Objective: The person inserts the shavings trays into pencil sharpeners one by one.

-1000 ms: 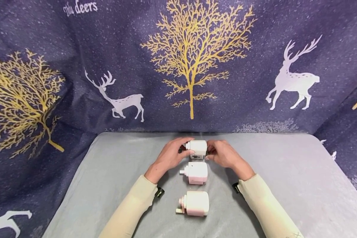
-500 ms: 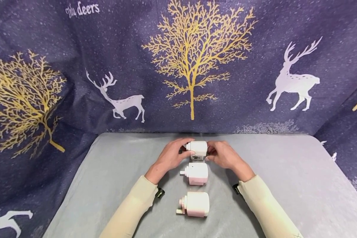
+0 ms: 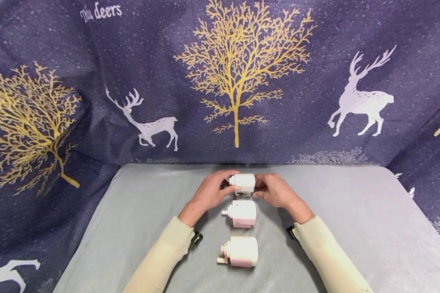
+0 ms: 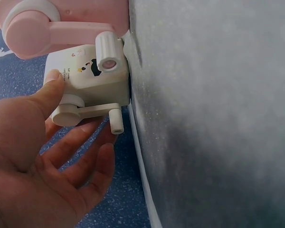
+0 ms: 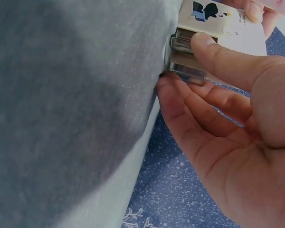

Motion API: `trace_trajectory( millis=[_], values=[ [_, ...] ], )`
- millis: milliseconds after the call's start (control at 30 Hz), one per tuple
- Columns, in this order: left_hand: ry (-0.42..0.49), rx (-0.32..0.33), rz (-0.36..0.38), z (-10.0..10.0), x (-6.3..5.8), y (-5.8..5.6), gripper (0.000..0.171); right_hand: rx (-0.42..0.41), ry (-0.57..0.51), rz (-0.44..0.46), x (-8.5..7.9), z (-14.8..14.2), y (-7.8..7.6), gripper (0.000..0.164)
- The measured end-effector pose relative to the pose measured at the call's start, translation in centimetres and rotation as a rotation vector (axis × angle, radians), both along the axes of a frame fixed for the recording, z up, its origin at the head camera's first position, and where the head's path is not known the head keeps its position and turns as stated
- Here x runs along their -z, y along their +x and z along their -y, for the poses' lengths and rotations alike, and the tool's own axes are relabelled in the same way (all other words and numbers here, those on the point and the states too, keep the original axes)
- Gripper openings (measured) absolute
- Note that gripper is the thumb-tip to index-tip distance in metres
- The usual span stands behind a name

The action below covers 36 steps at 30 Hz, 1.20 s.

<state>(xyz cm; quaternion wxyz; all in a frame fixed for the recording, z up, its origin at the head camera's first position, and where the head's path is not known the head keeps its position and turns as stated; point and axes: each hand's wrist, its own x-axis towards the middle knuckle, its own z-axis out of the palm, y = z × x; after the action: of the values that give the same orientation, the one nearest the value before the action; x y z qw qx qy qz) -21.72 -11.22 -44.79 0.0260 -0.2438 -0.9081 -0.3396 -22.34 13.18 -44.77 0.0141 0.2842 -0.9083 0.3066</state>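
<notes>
A cream-white crank pencil sharpener [image 3: 245, 182] with a small printed picture stands near the table's far edge, between both hands. My left hand [image 3: 213, 189] holds its crank end, the thumb on the printed side and fingers around the far side. In the left wrist view, the crank handle [image 4: 116, 121] points past those fingers. At the opposite end, my right hand [image 5: 237, 114] pinches the clear shavings drawer [image 5: 187, 72], thumb on one side and fingers on the other. How far the drawer is out cannot be told. In the head view, the right fingertips are partly hidden.
Nearer on the grey-covered table [image 3: 154, 195] stand two pink-and-white crank sharpeners, a middle one [image 3: 244, 213] and a front one [image 3: 243, 251], both with cranks toward the left. A dark blue cloth [image 3: 271, 150] with deer and trees hangs behind the table.
</notes>
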Motion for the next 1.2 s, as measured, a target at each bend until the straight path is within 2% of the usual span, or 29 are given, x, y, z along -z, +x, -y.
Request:
trace_trajectory(
  millis=[300, 700, 1200],
  values=[
    [0.0, -0.002, 0.005, 0.0, -0.08, 0.0, 0.054, -0.007, 0.002, -0.01, -0.19, 0.25, 0.19, 0.023],
    [-0.01, -0.009, -0.007, -0.04, -0.04, 0.06, 0.053, 0.019, -0.029, 0.021, -0.22, 0.52, 0.28, 0.023],
    [-0.007, -0.007, 0.006, -0.09, -0.2, 0.11, 0.052, 0.078, -0.073, 0.123, 0.1, 0.95, 0.38, 0.027]
  ],
)
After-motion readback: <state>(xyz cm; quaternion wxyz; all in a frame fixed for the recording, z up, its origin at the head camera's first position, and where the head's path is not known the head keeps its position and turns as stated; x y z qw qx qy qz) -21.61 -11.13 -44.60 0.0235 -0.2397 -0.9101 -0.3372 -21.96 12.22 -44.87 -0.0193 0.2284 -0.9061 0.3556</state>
